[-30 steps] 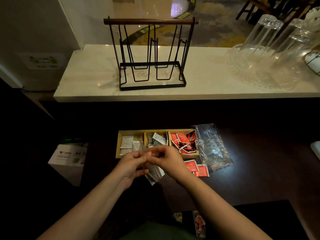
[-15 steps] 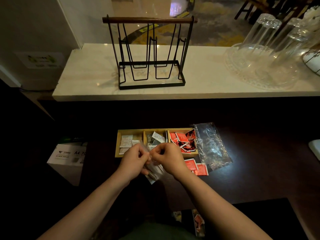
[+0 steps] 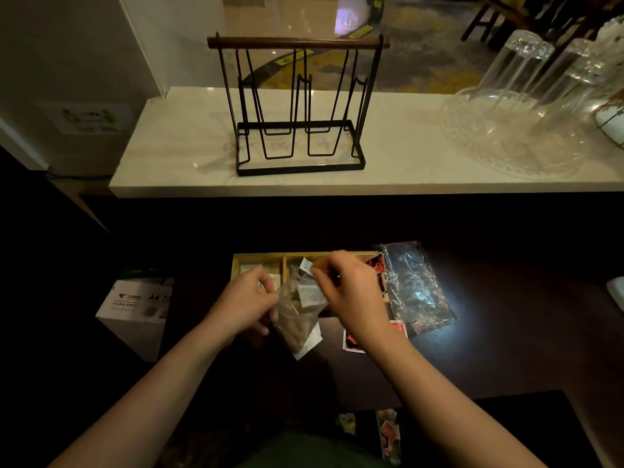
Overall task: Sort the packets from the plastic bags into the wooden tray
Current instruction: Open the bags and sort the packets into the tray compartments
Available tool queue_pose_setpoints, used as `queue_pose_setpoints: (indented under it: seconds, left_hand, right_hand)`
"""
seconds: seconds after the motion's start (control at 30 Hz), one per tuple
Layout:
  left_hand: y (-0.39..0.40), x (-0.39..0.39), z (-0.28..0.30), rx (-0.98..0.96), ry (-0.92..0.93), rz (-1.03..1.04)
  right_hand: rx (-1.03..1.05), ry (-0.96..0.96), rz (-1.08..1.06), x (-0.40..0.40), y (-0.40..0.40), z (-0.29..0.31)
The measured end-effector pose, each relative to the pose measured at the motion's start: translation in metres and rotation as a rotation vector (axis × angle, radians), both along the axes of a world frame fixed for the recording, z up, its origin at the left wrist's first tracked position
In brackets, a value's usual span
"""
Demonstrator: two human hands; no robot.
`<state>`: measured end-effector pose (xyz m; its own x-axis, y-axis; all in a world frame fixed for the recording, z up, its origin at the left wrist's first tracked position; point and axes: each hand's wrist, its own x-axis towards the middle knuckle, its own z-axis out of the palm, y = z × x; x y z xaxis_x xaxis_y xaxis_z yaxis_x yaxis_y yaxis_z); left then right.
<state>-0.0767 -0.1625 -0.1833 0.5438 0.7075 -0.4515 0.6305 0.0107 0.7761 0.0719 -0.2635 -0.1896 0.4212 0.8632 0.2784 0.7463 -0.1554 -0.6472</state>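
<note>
both hands (image 3: 244,304) hold the plastic bag (image 3: 297,319) upright, mouth up.

Two bare forearms enter from bottom edge, no sleeves in view, so short-sleeved or rolled above frame. Left hand (image 3: 246,300) & right hand (image 3: 351,292) bare: no gloves, no watch, no rings or wristbands visible. Dark green garment (image 3: 304,450) shows btwn the arms at bottom centre, plain, no print.
</note>
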Motion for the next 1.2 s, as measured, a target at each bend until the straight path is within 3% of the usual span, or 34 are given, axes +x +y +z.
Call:
queue_pose_setpoints:
  seconds: [0.1, 0.2, 0.33, 0.5, 0.6, 0.7, 0.77, 0.9, 1.2]
  left_hand:
    - [0.0, 0.002, 0.0, -0.049, -0.062, 0.021]
    - [0.001, 0.002, 0.0, -0.067, -0.115, -0.002]
    - [0.005, -0.006, 0.003, -0.108, -0.203, 0.001]
    - [0.021, -0.027, -0.024, -0.261, -0.253, 0.37]
    - [0.014, -0.034, -0.044, -0.462, -0.189, 0.466]
    - [0.003, -0.035, -0.056, -0.713, -0.307, 0.477]
    - [0.001, -0.035, -0.06, -0.755, -0.389, 0.512]
    - [0.003, -0.043, -0.064, -0.616, -0.424, 0.633]
    - [0.022, -0.065, -0.059, -0.081, -0.29, 0.75]
  right_hand:
    - [-0.192, 0.026, 0.261, -0.028, -0.002, 0.003]
    - [-0.293, -0.109, 0.281, -0.037, 0.006, -0.015]
    - [-0.215, -0.09, 0.224, -0.029, 0.024, -0.021]
    - [-0.107, 0.038, 0.265, -0.02, 0.044, 0.006]
    - [-0.057, 0.074, 0.327, -0.02, 0.055, 0.025]
    - [0.005, 0.162, 0.372, -0.022, 0.066, 0.041]
    - [0.008, 0.24, 0.384, -0.023, 0.072, 0.048]
    - [0.026, 0.283, 0.377, -0.014, 0.079, 0.052]
    - [-0.099, 0.056, 0.275, 0.003, 0.084, 0.032]
